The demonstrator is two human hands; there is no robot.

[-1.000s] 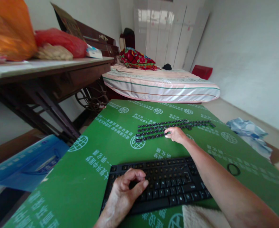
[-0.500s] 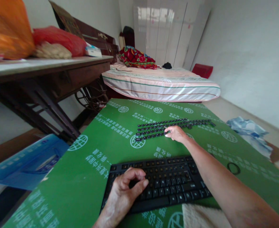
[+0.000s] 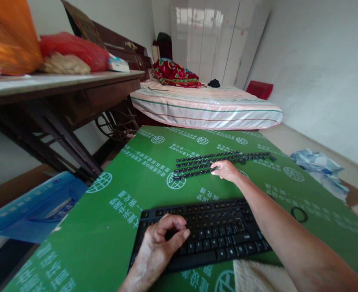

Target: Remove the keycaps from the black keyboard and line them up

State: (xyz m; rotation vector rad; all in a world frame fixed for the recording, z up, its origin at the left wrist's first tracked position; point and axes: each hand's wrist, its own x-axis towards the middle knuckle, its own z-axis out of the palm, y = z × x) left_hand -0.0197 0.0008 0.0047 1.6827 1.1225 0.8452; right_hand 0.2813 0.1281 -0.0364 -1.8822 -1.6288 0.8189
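A black keyboard [image 3: 194,259] lies in front of me, with some keycaps in place and bare key positions across its upper rows. Over its left part rests my left hand [image 3: 163,239], thumb and forefinger curled together in a pinch; whether anything is between them I cannot make out. My right hand [image 3: 224,169] reaches out past the keyboard to the loose black keycaps [image 3: 194,166], laid in several long rows. Its thumb and fingertips close on a keycap at the nearest row, which the fingers mostly hide.
The green printed tabletop [image 3: 106,227] carries a black ring [image 3: 299,214] at right and a beige cloth [image 3: 261,278] at the near edge. A bed [image 3: 206,107] stands beyond. To the left are a side table [image 3: 84,81] with bags and a blue bag [image 3: 39,211].
Hardly anything differs. Both hands keep their places and finger shapes; the whole view has shifted very slightly.
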